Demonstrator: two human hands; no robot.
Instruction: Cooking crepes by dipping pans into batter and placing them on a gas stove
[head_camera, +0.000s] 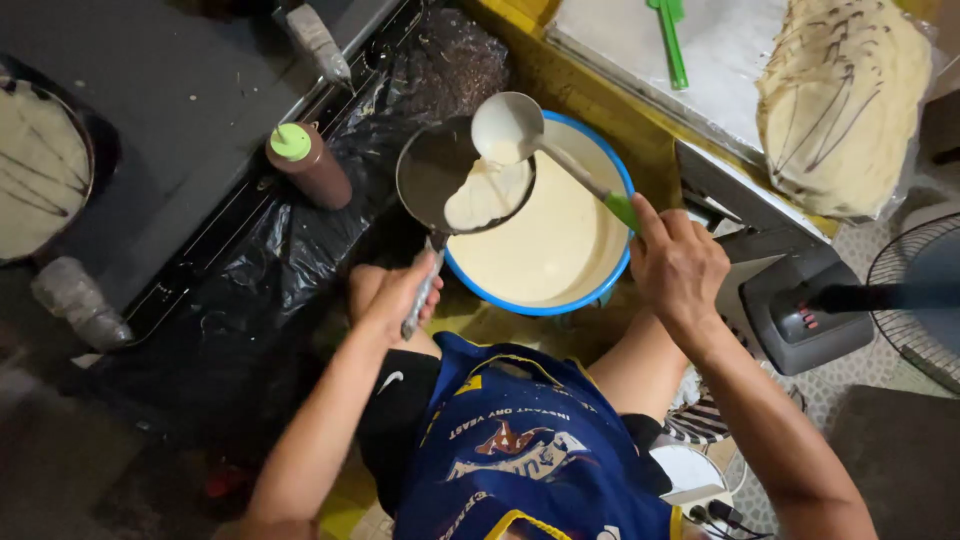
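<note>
Both hands are busy over a blue-rimmed bowl (600, 290) of pale batter. The left hand (395, 295) has its fingers wrapped tight round the handle of a small dark pan (425, 165), held tilted above the bowl's left edge — a patch of batter (487, 195) lies in the pan's lower right part. The right hand (678, 262) pinches the green handle of a white ladle (505, 125), fingers pressed together on it; the ladle's cup sits over the pan's upper rim, touching the batter.

Left of the pan a brown squeeze bottle (310, 165) with a green cap stands on black plastic sheeting (270, 250). A stack of thin crepes (840, 100) with dark stripes lies at upper right, beside green tongs (670, 40) on a pale tabletop (720, 60). A fan (915, 300) shows at the right edge.
</note>
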